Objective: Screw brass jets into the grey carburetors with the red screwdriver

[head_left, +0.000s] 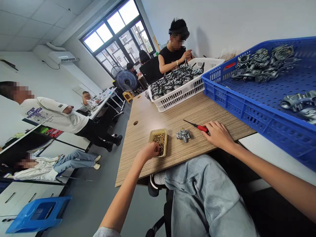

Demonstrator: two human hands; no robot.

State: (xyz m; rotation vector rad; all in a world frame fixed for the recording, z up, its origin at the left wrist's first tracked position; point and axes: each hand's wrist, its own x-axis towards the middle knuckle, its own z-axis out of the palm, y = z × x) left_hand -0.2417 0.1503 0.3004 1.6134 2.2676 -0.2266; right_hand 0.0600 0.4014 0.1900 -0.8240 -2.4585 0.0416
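Brass pieces point(159, 141) fill a tray point(166, 141) near the edge of the desk point(138, 141); left hand point(148, 151) dips in, right hand point(219, 135) covers a red screwdriver point(201, 128), both grips unclear. Basket point(180, 97) and blue crate point(237, 107) block the far right.

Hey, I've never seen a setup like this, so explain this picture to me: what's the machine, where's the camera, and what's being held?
There's no machine here, just a person's two bare hands. The single picture comes from a camera worn on that person's head, looking forward and down, so you see their own arms and knees.

On the table are a tray of small brass-coloured pieces, a metal part, a screwdriver and a white crate. A blue crate is at the right. Both crates hold more metal parts.

The left hand reaches into the tray; its fingertips are hidden, so I can't tell what it holds. The right hand rests at the screwdriver's red handle.
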